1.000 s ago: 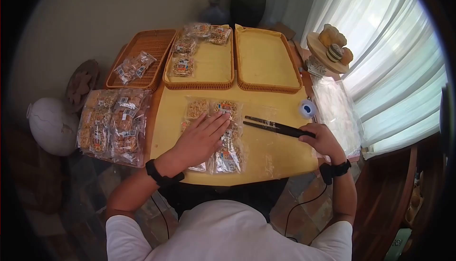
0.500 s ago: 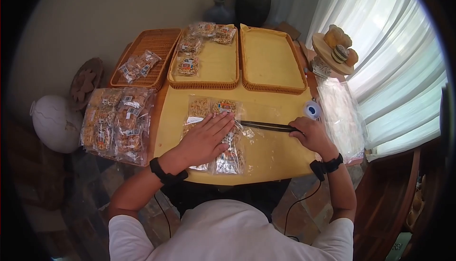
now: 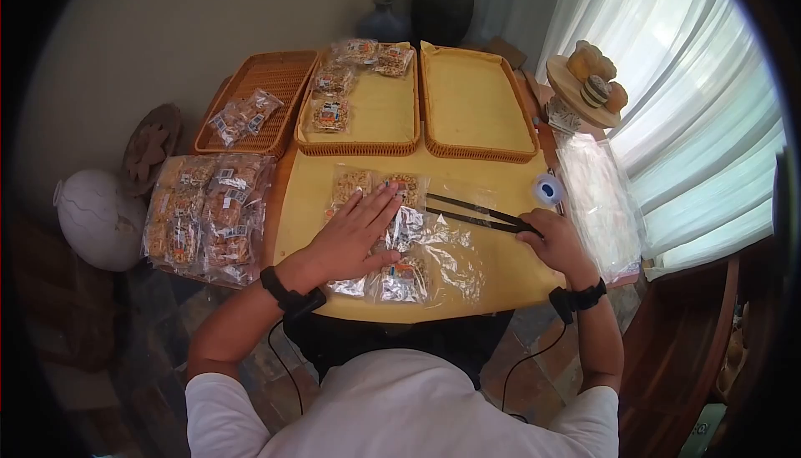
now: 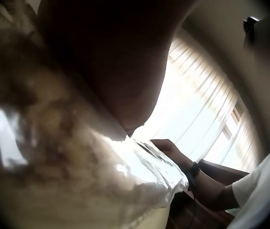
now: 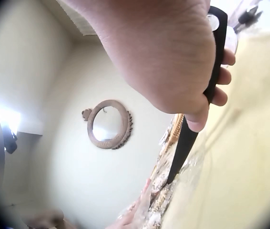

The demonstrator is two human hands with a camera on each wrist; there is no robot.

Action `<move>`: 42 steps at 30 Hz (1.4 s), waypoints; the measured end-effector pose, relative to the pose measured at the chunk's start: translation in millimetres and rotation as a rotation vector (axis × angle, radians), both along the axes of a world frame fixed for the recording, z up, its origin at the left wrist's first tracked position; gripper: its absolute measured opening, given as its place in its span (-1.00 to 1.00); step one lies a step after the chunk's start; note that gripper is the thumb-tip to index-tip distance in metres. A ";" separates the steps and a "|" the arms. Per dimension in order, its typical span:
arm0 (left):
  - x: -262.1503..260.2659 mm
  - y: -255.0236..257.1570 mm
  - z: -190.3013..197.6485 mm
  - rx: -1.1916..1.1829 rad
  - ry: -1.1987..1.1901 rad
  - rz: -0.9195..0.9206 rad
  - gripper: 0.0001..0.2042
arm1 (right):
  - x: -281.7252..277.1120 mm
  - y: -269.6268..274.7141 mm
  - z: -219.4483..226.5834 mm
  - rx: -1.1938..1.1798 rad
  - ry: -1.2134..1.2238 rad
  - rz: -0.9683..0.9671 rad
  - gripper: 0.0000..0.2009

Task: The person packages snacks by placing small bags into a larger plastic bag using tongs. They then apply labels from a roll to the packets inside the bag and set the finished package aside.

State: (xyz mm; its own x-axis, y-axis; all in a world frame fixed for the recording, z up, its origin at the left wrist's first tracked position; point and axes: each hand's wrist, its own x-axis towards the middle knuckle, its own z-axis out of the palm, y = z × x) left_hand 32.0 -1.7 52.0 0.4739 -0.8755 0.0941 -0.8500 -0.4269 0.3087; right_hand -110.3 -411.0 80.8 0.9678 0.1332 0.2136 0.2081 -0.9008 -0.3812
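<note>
A clear plastic bag (image 3: 405, 281) filled with several small packs of puffed-grain snacks lies on the yellow cloth. My left hand (image 3: 355, 237) rests on it, palm down with straight fingers. In my right hand (image 3: 557, 244) I grip long black tongs (image 3: 476, 209) by their joined end; their two slim arms are spread and point left towards the bag. The bag's crinkled loose end (image 3: 455, 262) spreads to the right, below the tongs. From the right wrist view, my fingers wrap the tongs' handle beside a silver rivet, and one tapered arm (image 5: 182, 148) reaches the packs.
Left of the cloth (image 3: 517, 270) sits a large filled bag (image 3: 200, 220). Behind stand three wicker trays: one (image 3: 288, 70) with a few packs, one (image 3: 367, 148) with several, one (image 3: 480, 95) lined in yellow. A tape roll (image 3: 547, 191) and flat clear bags (image 3: 601, 208) lie right.
The tongs' arms closed together near the bag half a second ago and are now spread again. The bag's loose end shows more crinkled. My left hand stays on the bag, shifted slightly left.
</note>
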 end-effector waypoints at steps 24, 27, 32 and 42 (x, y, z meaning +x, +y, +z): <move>-29.5 25.3 -2.5 0.067 -0.073 0.138 0.01 | 54.3 51.3 -10.5 -0.034 -0.079 0.276 -0.71; -29.5 24.9 0.1 0.084 -0.052 0.133 0.04 | 41.1 37.7 -1.6 -0.052 -0.052 0.224 -0.71; -26.5 22.5 4.6 0.109 -0.059 0.114 0.06 | 16.5 26.6 2.3 -0.057 -0.036 0.156 -0.71; -16.9 13.7 -9.1 0.017 -0.054 0.045 0.08 | -9.0 3.8 6.6 -0.007 0.004 0.013 -0.69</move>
State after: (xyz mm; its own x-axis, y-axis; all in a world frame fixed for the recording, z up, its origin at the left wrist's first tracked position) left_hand 15.0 12.0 42.9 0.5078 -0.8550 0.1059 -0.8448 -0.4702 0.2553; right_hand -119.3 -407.2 87.3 0.9669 0.1473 0.2083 0.2182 -0.9006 -0.3758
